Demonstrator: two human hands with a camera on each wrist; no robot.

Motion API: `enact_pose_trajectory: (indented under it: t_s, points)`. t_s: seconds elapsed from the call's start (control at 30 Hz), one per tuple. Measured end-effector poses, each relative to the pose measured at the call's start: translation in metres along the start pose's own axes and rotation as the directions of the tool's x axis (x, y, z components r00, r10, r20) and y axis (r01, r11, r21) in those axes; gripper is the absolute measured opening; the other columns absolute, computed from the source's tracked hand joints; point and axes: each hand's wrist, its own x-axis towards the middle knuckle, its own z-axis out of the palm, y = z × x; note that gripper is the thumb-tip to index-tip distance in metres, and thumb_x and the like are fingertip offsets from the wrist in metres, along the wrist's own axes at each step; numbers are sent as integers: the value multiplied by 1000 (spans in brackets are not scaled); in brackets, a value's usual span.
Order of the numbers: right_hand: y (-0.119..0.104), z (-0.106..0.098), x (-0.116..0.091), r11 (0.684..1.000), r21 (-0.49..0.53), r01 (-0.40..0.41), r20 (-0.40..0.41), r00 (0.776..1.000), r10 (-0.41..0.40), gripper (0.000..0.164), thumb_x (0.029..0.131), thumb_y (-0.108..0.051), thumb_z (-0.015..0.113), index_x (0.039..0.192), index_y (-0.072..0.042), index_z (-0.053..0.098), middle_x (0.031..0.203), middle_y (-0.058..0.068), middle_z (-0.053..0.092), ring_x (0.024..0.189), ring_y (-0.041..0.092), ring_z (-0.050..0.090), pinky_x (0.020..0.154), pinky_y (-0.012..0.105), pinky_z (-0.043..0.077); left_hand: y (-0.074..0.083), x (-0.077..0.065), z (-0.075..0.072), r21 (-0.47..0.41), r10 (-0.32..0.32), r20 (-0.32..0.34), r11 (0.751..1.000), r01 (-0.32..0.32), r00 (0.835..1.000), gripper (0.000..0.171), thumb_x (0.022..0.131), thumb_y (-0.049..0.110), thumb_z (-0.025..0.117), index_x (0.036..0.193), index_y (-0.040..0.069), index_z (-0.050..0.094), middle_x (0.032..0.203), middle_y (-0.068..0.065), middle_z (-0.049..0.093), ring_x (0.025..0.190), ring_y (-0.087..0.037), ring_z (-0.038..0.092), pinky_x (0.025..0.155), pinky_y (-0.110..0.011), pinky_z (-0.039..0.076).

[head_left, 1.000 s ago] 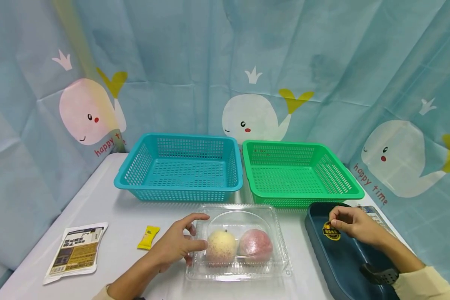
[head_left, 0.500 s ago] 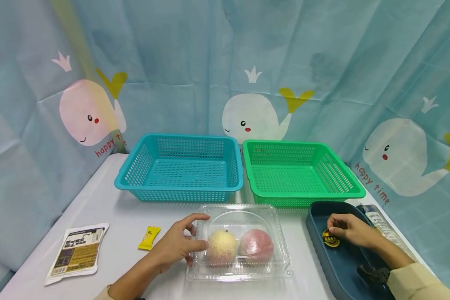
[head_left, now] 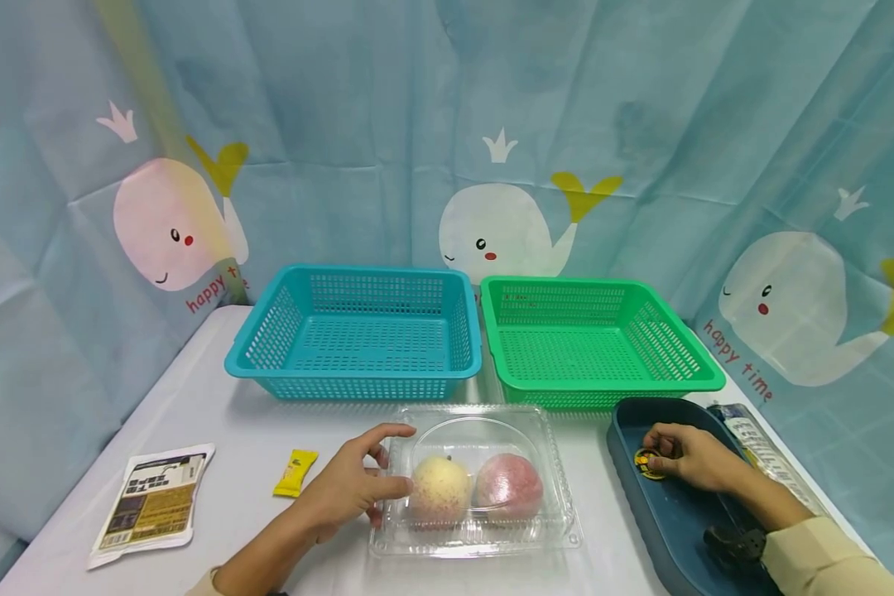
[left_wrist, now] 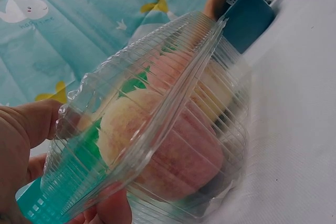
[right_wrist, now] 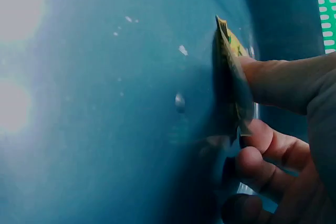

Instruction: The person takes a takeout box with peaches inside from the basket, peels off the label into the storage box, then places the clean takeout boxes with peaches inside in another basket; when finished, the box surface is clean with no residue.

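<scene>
- The right hand [head_left: 688, 457] has shifted a little to the left inside the dark blue tray [head_left: 689, 530], and the small yellow-and-black piece [head_left: 644, 467] has travelled with it; its face now shows less than it did a second ago, being tilted and partly covered by the fingers.
- For the work in hand, this suggests that the piece is being moved or turned within the tray and has not been let go.
- The right hand pinches the piece between thumb and fingers, in the far part of the tray, close to its left wall. Whether the piece touches the tray floor, I cannot tell.
- From the head the piece looks round, with a yellow and black face whose print is too small to read; from the right wrist it is thin, slightly bent, nearly edge-on, with a dull back and a bit of yellow and green showing.
- The left hand [head_left: 350, 487] has stayed put, gripping the left edge of the clear plastic box [head_left: 484, 548], thumb and fingers on either side of the plastic.
- Through the lid show a pale yellow fruit [head_left: 439, 490] on the left and a pink one on the right.
- Beyond the box, on the desk [head_left: 194, 418], stand a blue basket [head_left: 376, 346], far left, and a green basket [head_left: 577, 360], far right.
</scene>
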Motion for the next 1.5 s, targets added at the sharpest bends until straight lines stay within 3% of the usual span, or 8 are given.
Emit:
enact_pose_trajectory:
  t_s: [0.2,0.43,0.57,0.8,0.9,1.17,1.37,1.5]
  points:
    - [-1,0,-4,995,-98,13,-16,1000,-14,34,82,-23,78,111,-14,62,80,-3,46,65,5,43,58,28,37,0,0,1,21,-5,-12,1000,6,1000,64,75,5,78,134,12,53,101,-18,36,52,-17,43,41,-30,47]
    - [1,-1,-9,989,-89,122,-2,992,-122,27,82,-14,78,95,-24,57,84,-1,43,71,10,42,56,26,33,-1,0,0,20,-4,-14,1000,4,1000,63,75,5,78,133,15,55,102,-19,35,53,-18,45,41,-30,47]
    - [-1,-3,-9,995,-69,75,29,997,-73,21,84,-17,76,101,-22,64,89,1,44,73,11,42,57,26,36,-1,0,0,13,-1,-11,1000,1,1000,64,75,4,78,134,14,54,101,-18,35,53,-17,43,40,-31,48]
    - [-2,-10,-12,996,-79,-29,71,997,35,39,79,-6,75,115,-14,64,92,5,46,72,15,44,60,29,39,-1,-1,0,-8,1,4,1000,-1,1000,66,76,3,78,136,12,52,100,-18,35,48,-17,42,39,-33,49]
    - [-1,-10,-12,995,-92,-38,73,996,44,44,76,-3,75,117,-14,64,92,5,47,78,19,45,64,33,40,0,-1,0,-13,-3,4,1000,3,1000,66,76,3,78,136,12,52,101,-18,35,47,-18,42,39,-33,49]
    - [-1,-7,-9,997,-59,-57,52,997,60,46,72,-1,73,116,-10,63,88,7,42,65,13,42,56,26,35,-2,0,0,-28,-13,12,1000,13,1000,68,76,3,78,138,11,50,99,-17,33,48,-17,43,39,-34,50]
    - [-6,-7,-7,996,-68,-65,15,998,66,42,77,-10,74,118,-10,63,90,7,44,61,9,43,53,26,37,-3,0,0,-40,-14,16,999,15,1000,69,76,2,78,138,11,49,99,-17,32,45,-16,42,38,-34,50]
    - [-16,-15,-5,998,-59,-21,-48,999,18,43,79,-10,75,120,-8,62,94,8,48,63,8,45,53,27,39,-3,0,-2,-49,-15,21,999,16,1000,69,76,3,78,139,12,49,99,-16,32,44,-17,42,38,-34,49]
